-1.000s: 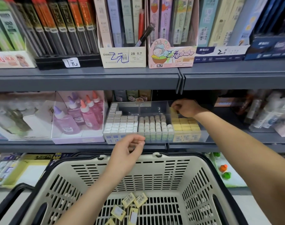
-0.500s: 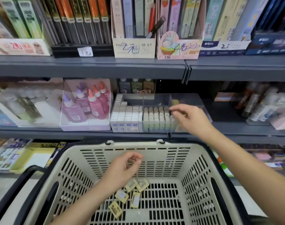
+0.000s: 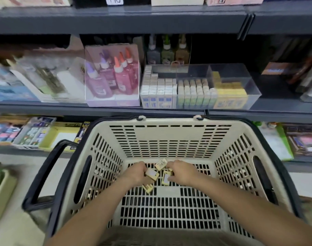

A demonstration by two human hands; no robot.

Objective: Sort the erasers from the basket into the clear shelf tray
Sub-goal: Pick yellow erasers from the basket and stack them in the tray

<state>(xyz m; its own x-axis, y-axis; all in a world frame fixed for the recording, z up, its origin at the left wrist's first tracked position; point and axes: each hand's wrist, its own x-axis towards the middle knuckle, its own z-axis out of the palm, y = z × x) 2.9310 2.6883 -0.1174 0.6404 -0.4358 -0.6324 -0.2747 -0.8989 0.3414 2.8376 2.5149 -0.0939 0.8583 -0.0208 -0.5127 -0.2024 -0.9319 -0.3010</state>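
Head view: your left hand (image 3: 135, 172) is down on the basket floor, its fingers curled round a yellow eraser (image 3: 151, 174). The thumb is hidden, but it reads as a pinch. Your right hand (image 3: 182, 172) lies just beside it, fingers reaching into the same loose erasers (image 3: 162, 165); through the blur I cannot tell whether it has closed on one. Both hands meet there because the few erasers lie bunched at the middle of the slotted floor of the basket (image 3: 169, 122). Beyond its far rim, on the shelf (image 3: 98, 108), stands the clear shelf tray (image 3: 253, 86). Its three compartments are packed by kind: white at left, green-banded in the middle, yellow at right. The yellow compartment has open room at its back, so these likely belong there.
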